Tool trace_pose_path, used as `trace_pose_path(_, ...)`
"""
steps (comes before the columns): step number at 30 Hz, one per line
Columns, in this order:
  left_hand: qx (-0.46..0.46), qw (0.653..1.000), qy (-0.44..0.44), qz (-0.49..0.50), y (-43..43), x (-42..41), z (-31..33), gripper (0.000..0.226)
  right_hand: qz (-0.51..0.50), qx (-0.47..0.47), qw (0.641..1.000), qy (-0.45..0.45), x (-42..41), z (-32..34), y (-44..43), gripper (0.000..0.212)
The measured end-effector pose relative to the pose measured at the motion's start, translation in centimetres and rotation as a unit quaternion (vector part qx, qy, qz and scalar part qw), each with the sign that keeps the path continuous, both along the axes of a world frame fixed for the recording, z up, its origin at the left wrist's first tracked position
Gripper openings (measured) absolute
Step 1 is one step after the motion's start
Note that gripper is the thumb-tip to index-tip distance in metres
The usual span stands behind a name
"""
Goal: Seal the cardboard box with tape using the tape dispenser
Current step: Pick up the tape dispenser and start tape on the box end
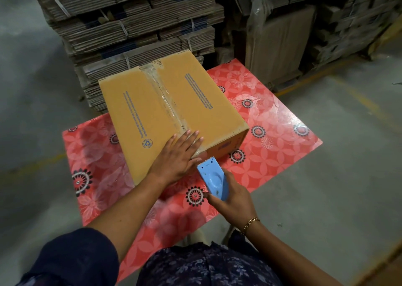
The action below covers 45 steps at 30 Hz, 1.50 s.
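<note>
A closed tan cardboard box (139, 111) with blue print sits on a red flowered table top (272, 133). A strip of clear tape (167, 102) runs along the middle seam of its lid, from the far edge to the near edge. My left hand (176, 157) lies flat, fingers spread, on the near corner of the lid, over the end of the tape. My right hand (230, 200) grips a light blue tape dispenser (214, 179) just off the box's near corner, its toothed blade pointing at the box.
Tall stacks of strapped flat cardboard (130, 24) stand right behind the table. More cartons wrapped in plastic (304, 35) fill the back right. Grey concrete floor (348, 155) with yellow lines surrounds the table.
</note>
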State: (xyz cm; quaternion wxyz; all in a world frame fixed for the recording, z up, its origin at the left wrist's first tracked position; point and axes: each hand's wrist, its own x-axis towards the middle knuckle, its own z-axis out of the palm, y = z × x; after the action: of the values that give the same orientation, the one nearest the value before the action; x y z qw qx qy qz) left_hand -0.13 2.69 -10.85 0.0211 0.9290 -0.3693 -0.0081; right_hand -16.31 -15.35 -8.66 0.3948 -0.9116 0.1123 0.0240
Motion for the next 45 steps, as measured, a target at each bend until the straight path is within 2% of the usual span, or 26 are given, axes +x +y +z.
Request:
trace_pose_path(4, -0.006, 1.000, 0.006, 0.001, 0.0, -0.1, 0.0, 0.066, -0.003, -0.014, 1.000, 0.016, -1.5, 0.4, -0.4, 0.067)
trace_pose_path(9, -0.005, 1.000, 0.008, 0.011, -0.1, -0.2, 0.1, 0.067, 0.003, -0.039, 0.997, 0.074, -2.3, 0.6, -0.9, 0.078)
trace_pose_path(15, -0.011, 1.000, -0.013, 0.016, -0.3, -0.4, -0.1, 0.065, 0.060, -0.148, 0.973, 0.166, 0.7, 3.2, -1.4, 0.080)
trace_pose_path(18, -0.011, 1.000, -0.020, 0.013, -0.2, -0.4, -0.1, 0.064, 0.093, -0.187, 0.954, 0.215, 3.6, 4.4, -1.1, 0.069)
trace_pose_path(21, -0.006, 1.000, -0.027, 0.011, -0.3, -0.5, -0.1, 0.064, 0.133, -0.171, 0.939, 0.267, 7.5, 6.5, -0.7, 0.057)
trace_pose_path(23, -0.001, 0.999, -0.031, 0.009, -0.3, -0.5, -0.1, 0.064, 0.160, -0.156, 0.927, 0.299, 10.2, 8.1, -0.1, 0.038)
trace_pose_path(26, 0.015, 0.999, -0.036, 0.002, -0.1, -0.4, -0.1, 0.069, 0.245, -0.169, 0.888, 0.350, 13.3, 9.7, 1.2, 0.014)
trace_pose_path(28, 0.021, 0.999, -0.034, 0.000, -0.1, -0.4, -0.1, 0.073, 0.257, -0.194, 0.869, 0.375, 14.1, 10.1, 1.5, 0.025)
trace_pose_path(30, 0.022, 0.999, -0.033, 0.001, -0.2, -0.4, 0.1, 0.074, 0.262, -0.212, 0.862, 0.379, 14.3, 10.5, 1.6, 0.033)
trace_pose_path(34, 0.008, 1.000, -0.021, 0.001, -0.2, -0.4, 0.4, 0.071, 0.276, -0.237, 0.850, 0.381, 14.6, 10.6, 1.9, 0.034)
trace_pose_path(43, 0.000, 1.000, -0.024, -0.003, -0.1, -0.3, 0.3, 0.066, 0.253, -0.235, 0.874, 0.342, 13.4, 9.8, 0.7, 0.037)
trace_pose_path(45, 0.000, 1.000, -0.019, -0.002, -0.1, -0.3, 0.3, 0.067, 0.250, -0.242, 0.877, 0.330, 12.8, 10.2, 0.5, 0.031)
